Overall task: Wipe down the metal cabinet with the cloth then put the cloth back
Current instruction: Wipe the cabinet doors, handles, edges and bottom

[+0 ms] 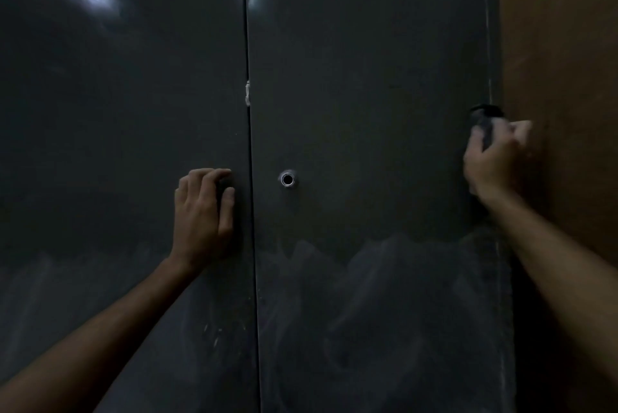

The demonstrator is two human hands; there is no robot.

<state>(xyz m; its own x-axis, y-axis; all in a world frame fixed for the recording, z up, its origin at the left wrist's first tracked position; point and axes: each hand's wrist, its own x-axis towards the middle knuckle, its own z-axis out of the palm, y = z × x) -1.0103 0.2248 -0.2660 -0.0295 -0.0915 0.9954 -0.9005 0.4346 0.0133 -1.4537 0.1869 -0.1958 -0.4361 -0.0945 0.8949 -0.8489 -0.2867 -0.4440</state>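
A dark grey metal cabinet (361, 71) with two closed doors fills the view. Its upper part looks clean, while the lower part is dusty and streaked. My right hand (495, 162) grips a dark cloth (483, 127) against the right door's outer edge, about mid-height. My left hand (204, 212) rests on the left door beside the centre seam, fingers slightly bent and holding nothing.
A round metal keyhole (287, 179) sits in the right door near the seam. A small white blob (247, 93) clings to the seam higher up. A brown wall (565, 78) stands directly right of the cabinet. The lighting is dim.
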